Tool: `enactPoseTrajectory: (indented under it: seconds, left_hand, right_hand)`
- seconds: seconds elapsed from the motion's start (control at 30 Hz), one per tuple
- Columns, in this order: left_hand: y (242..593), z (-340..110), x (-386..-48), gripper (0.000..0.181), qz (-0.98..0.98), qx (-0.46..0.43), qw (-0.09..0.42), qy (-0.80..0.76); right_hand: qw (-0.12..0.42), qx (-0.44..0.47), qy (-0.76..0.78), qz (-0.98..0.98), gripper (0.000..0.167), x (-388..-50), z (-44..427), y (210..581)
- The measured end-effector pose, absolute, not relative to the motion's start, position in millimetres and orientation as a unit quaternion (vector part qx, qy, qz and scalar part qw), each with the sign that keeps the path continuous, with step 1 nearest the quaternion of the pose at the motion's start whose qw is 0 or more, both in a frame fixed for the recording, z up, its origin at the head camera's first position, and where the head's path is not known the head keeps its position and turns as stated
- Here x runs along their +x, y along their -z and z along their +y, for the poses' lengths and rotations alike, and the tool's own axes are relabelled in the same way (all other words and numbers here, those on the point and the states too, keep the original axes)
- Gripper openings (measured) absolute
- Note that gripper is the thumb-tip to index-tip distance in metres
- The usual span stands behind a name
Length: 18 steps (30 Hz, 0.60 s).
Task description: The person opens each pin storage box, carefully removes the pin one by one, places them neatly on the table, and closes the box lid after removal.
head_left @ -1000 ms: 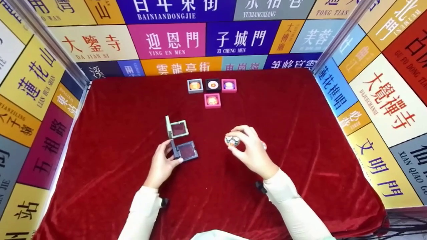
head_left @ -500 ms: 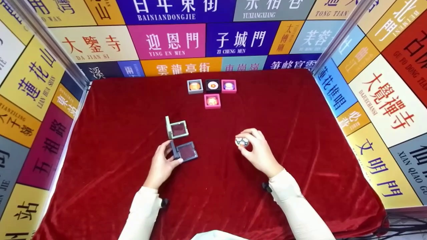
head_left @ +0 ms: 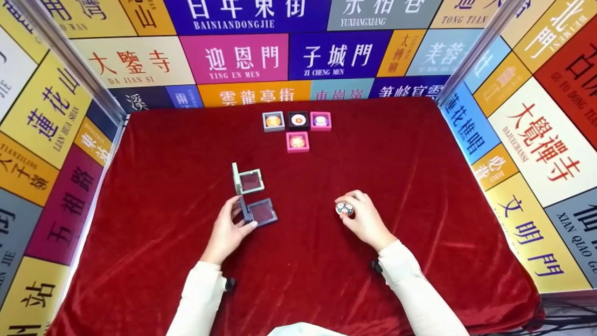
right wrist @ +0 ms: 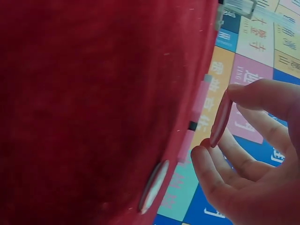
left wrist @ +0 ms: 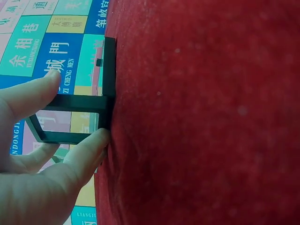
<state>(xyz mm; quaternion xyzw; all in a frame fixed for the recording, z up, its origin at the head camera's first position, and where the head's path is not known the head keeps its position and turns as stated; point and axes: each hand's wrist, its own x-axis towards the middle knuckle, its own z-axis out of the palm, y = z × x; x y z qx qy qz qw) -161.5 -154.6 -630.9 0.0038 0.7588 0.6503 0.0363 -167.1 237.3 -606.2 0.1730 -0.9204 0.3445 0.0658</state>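
Observation:
A dark, open box [head_left: 275,216] lies left of centre on the red cloth, its lid raised. My left hand [head_left: 227,233] pinches it at the lid side; in the left wrist view the fingers of that hand [left wrist: 51,178] hold the upright dark frame [left wrist: 77,138]. Between thumb and fingertips, my right hand [head_left: 369,223] holds a round patterned disc [head_left: 344,208]. The right wrist view shows this disc [right wrist: 222,118] edge-on and clear of the cloth, gripped by the hand [right wrist: 253,187]. A second disc [right wrist: 154,187] lies on the cloth there; in the head view it is hidden.
Just beyond the dark box stands an open light-green box [head_left: 253,190]. Farther back are a grey box [head_left: 273,128], a black box [head_left: 298,128] and two pink boxes [head_left: 321,128], each with a round piece inside. Walls with lettered panels surround the red cloth [head_left: 186,154].
My right hand has moved right and a little toward my body with the patterned disc. It now covers the second disc, partly seen earlier. My left hand and the dark box have stayed in place.

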Motion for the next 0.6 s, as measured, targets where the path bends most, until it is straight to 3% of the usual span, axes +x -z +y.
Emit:
enactPoseTrajectory:
  seconds: [0.6]
  left_hand:
    - [632.4, -151.5, -159.3, 0.086, 0.747, 0.011, 0.037, -0.663]
  right_hand:
    - [0.034, 0.165, -0.325, -0.931, 0.038, -163.9, 242.0, 613.1]
